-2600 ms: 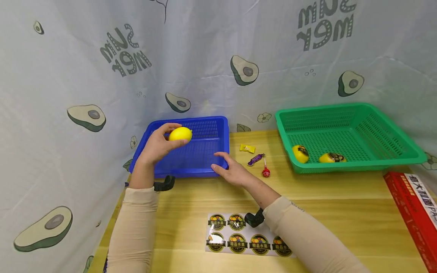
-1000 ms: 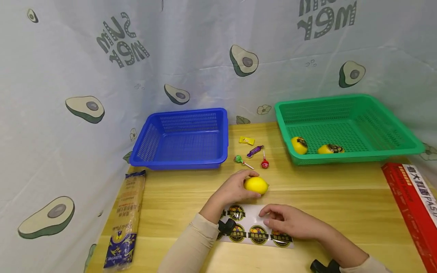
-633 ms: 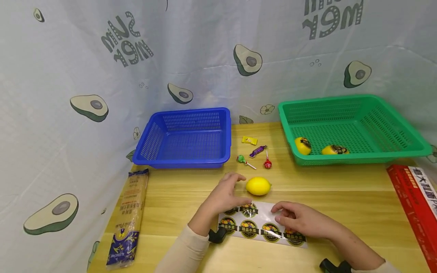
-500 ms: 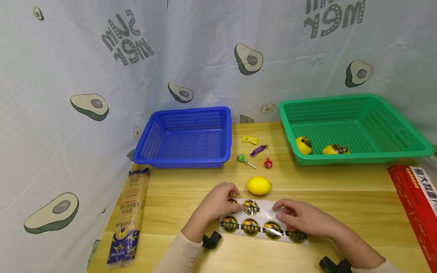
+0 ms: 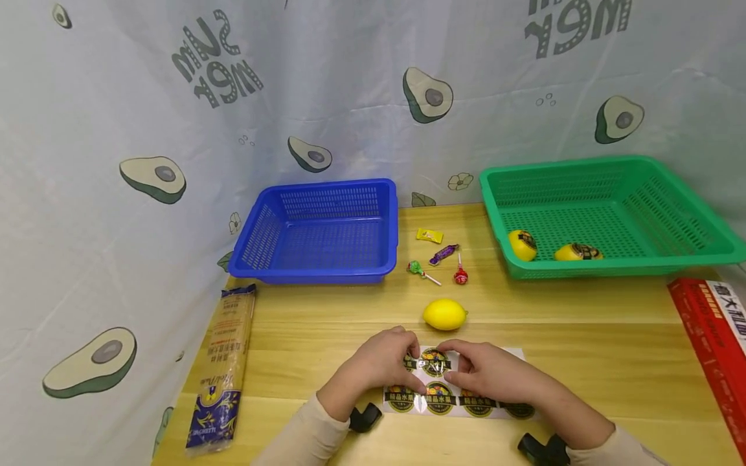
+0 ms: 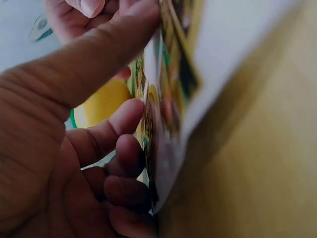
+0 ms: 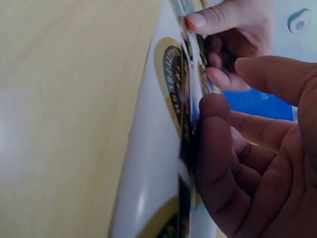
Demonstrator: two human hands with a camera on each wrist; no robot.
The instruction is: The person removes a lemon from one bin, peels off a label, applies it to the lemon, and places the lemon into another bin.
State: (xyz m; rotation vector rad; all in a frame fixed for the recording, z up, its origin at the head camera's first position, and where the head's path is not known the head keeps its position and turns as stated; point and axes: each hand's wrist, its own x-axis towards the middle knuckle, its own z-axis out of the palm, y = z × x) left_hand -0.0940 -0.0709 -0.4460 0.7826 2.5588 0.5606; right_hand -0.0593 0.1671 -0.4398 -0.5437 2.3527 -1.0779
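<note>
A sheet of round fruit stickers (image 5: pixel 466 404) lies near the table's front edge, its far edge lifted. My left hand (image 5: pixel 410 360) pinches that raised edge between thumb and fingers, as the left wrist view shows on the sticker sheet (image 6: pixel 171 104). My right hand (image 5: pixel 458 364) meets it from the right, fingers curled onto the sheet (image 7: pixel 158 148) at a sticker, thumb above. A bare yellow lemon (image 5: pixel 445 314) rests on the table just beyond both hands, untouched.
A blue basket (image 5: pixel 256 239) stands at the back left. A green basket (image 5: pixel 688 220) at the back right holds two stickered lemons (image 5: pixel 522 244). Several candies and lollipops (image 5: pixel 443 254) lie between them. A spaghetti pack (image 5: pixel 224 369) lies left, a red box (image 5: pixel 713 336) right.
My left hand carried the lemon from the blue basket to the table, let it go, and moved back to the sticker sheet. My right hand slid left along the sheet to meet it.
</note>
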